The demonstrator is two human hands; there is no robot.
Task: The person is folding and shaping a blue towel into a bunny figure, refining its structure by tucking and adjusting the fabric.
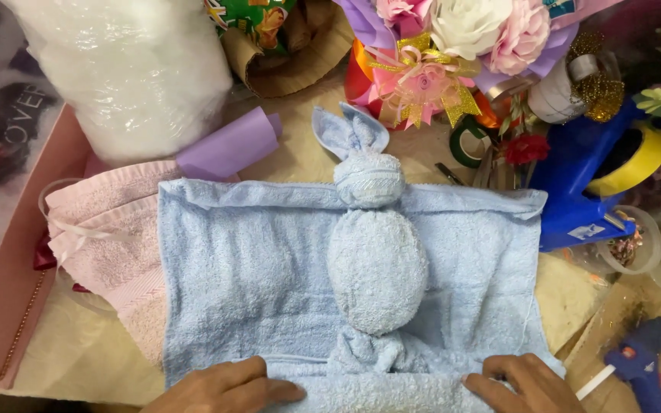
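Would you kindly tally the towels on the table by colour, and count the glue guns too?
Blue towels: 2, a flat towel under both hands and a bunny-shaped towel
Pink towel: 1
Blue glue gun: 1
Total: 4

- The spread towel (254, 268) at the centre of the frame is pale blue, as is the towel bunny (372, 229) on it.
- The folded towel (109, 237) at the left is soft pink.
- The paper roll (227, 145) in the upper middle is lilac.
- The bouquet (460, 38) at the top has pink and white flowers and a gold-edged bow.
- The glue gun (640, 359) at the lower right is dark blue.
- The tape roll (636, 160) at the right is yellow.
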